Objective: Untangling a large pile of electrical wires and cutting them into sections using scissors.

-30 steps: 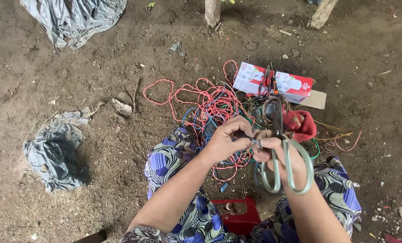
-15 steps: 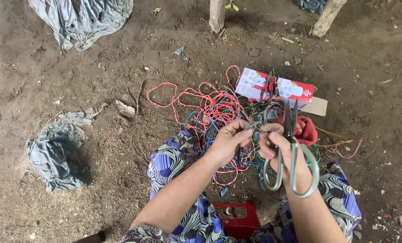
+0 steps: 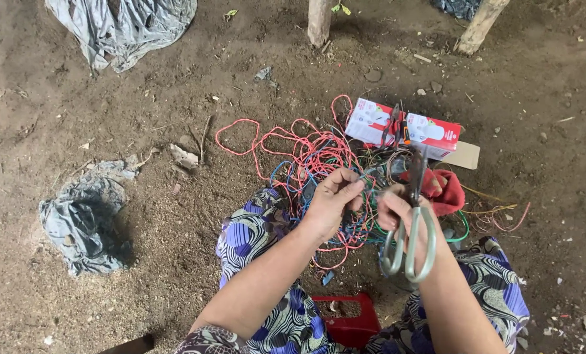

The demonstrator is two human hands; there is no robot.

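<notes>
My left hand (image 3: 333, 200) pinches a thin wire above a tangled heap of pink, blue and green wires (image 3: 306, 160) on the dirt. My right hand (image 3: 404, 219) grips large grey-handled scissors (image 3: 411, 226), blades pointing away and closed near the wire held by the left hand. Both hands hover over my lap, which is covered by a purple patterned cloth (image 3: 253, 229).
A red and white carton (image 3: 430, 131) with pliers (image 3: 392, 123) on it lies behind the wires, with a red cloth (image 3: 447, 190) beside it. Grey plastic sheets lie at left (image 3: 83, 219) and top left (image 3: 122, 26). Two wooden posts (image 3: 319, 19) stand at the top. A red stool (image 3: 349, 318) is below me.
The scissor handles have closed together and the blades have shut. My left hand shifted slightly up and away from my right hand.
</notes>
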